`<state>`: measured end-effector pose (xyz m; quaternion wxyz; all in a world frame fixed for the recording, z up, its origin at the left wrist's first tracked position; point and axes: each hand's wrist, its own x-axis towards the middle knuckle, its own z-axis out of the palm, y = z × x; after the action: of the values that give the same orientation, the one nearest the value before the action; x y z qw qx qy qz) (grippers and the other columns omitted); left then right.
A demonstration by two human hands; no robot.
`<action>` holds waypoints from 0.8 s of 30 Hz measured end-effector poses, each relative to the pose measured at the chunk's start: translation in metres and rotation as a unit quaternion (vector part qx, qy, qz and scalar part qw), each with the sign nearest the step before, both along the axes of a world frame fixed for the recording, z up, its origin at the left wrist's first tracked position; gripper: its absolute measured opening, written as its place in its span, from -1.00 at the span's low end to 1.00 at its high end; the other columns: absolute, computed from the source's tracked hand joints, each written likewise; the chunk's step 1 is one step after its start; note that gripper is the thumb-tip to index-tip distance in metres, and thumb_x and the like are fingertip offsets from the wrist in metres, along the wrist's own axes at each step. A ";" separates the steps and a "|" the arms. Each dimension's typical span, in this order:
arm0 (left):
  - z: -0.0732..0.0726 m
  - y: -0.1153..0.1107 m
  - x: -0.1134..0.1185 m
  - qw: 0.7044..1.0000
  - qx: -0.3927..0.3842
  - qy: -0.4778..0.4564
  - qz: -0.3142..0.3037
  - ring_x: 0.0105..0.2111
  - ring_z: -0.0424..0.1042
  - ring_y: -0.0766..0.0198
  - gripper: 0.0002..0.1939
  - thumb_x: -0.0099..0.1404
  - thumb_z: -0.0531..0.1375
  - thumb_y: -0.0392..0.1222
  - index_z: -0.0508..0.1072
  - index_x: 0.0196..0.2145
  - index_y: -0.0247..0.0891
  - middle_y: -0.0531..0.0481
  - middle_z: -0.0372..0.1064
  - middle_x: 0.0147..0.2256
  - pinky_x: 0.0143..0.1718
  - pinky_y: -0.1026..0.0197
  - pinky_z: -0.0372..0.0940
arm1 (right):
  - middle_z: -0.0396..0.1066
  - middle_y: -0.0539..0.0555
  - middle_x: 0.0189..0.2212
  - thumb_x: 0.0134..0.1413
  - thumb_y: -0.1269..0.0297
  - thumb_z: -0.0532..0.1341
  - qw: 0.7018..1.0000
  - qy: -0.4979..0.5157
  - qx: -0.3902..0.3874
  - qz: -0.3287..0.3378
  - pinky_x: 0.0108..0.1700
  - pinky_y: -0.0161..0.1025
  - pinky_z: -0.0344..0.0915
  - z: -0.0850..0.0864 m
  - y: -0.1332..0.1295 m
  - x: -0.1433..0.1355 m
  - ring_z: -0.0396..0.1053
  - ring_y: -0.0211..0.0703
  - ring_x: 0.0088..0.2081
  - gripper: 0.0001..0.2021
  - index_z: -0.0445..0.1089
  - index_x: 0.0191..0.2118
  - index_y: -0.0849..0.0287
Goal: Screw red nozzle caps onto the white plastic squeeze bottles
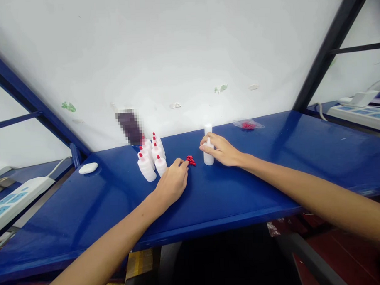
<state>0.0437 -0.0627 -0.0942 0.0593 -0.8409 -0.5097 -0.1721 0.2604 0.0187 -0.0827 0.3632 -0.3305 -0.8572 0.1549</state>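
Note:
My right hand (219, 149) is closed around the upper part of a white bottle (209, 158) with a bare pointed tip, which stands upright on the blue table (241, 186). Another white bottle (208, 128) shows just behind it. My left hand (174, 180) has its fingertips at a small pile of red caps (191, 160); its fingers are bent together, and anything between them is too small to make out. Left of that hand stand several white bottles (146, 167) with red tips, grouped in rows.
A clear bag with red caps (248, 125) lies at the back right. On the left are a white oval object (88, 168) and a power strip (20, 200). Behind the table rises a white wall (187, 55), with a pixelated dark patch above the bottles.

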 end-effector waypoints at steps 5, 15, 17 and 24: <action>0.002 0.001 0.002 1.000 -0.026 -0.011 -0.007 -0.18 0.47 0.13 -0.72 0.41 -0.02 -0.33 0.44 -0.07 -0.36 -0.20 0.38 -0.15 -0.13 0.07 0.39 | 0.36 0.09 -0.24 0.16 0.12 0.17 0.988 0.126 -0.080 0.041 -0.07 -0.13 0.21 0.000 -0.006 -0.008 0.34 -0.10 -0.20 -0.77 0.40 -0.30 0.19; 0.002 -0.001 -0.001 0.989 0.049 -0.108 -0.092 -0.28 0.47 0.24 -0.79 0.36 0.08 -0.36 0.50 -0.17 -0.28 -0.10 0.43 -0.24 -0.23 0.17 0.40 | 0.35 -0.08 -0.58 -0.02 0.28 0.23 0.885 0.268 -0.343 0.164 -0.36 -0.23 0.27 -0.007 -0.018 -0.021 0.37 -0.19 -0.48 -0.80 0.17 -0.29 0.12; 0.006 -0.006 0.003 0.965 0.119 -0.187 -0.138 -0.30 0.44 0.30 -0.82 0.35 0.12 -0.33 0.48 -0.14 -0.23 -0.07 0.41 -0.24 -0.28 0.24 0.39 | 0.28 -0.11 -0.61 -0.01 0.30 0.19 0.921 0.208 -0.289 0.158 -0.42 -0.28 0.20 -0.002 -0.024 -0.020 0.27 -0.26 -0.54 -0.87 0.19 -0.35 0.13; 0.016 -0.019 0.011 0.912 0.186 -0.297 -0.214 -0.32 0.42 0.31 -0.87 0.27 0.22 -0.35 0.44 -0.21 -0.21 -0.02 0.44 -0.31 -0.29 0.23 0.38 | 0.18 -0.10 -0.57 -0.08 0.30 0.14 0.989 -0.033 -0.085 0.117 -0.42 -0.30 -0.02 0.010 -0.051 -0.023 0.07 -0.30 -0.52 -0.94 0.24 -0.44 0.15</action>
<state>0.0550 -0.0815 -0.0781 0.0226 -0.8136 -0.2704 -0.5142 0.2376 -0.0325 -0.0724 0.2849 -0.2628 -0.8850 0.2578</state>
